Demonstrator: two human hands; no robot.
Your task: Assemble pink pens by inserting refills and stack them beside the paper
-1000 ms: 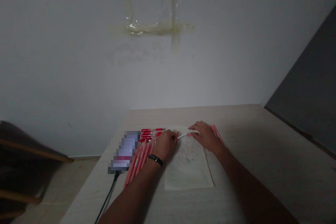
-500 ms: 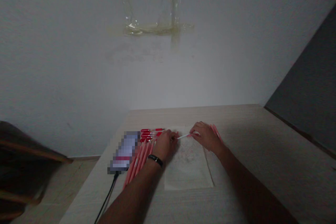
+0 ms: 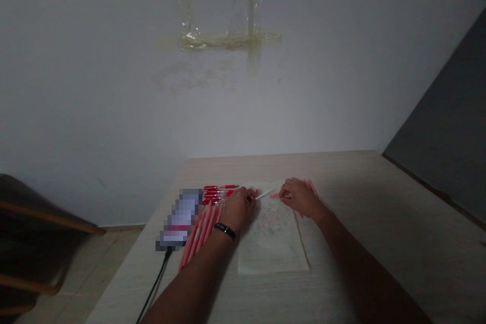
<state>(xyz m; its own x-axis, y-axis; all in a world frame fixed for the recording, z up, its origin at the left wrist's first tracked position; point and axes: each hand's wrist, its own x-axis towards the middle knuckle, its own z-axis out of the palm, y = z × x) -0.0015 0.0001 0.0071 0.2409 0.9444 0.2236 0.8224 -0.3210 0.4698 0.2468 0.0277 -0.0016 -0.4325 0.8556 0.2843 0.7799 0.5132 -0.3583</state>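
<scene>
Slim white tube [image 3: 264, 194] juts from pinching left fingers [image 3: 249, 193]; right fingers [image 3: 287, 189] grip a pink plastic rod [image 3: 275, 195] nearby: two-piece handling, calling for steadiness.

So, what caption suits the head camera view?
Left hand with a white rod, right hand with a pink piece, over a marked sheet beside red pens.

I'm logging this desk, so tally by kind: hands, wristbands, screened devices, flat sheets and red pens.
Bare left hand and right hand: 2
Black wristband: 1
Lit rectangular device: 1
Pale rectangular sheet: 1
Slim red plastic pens: partly hidden, uncountable
Total without pens: 5
</scene>
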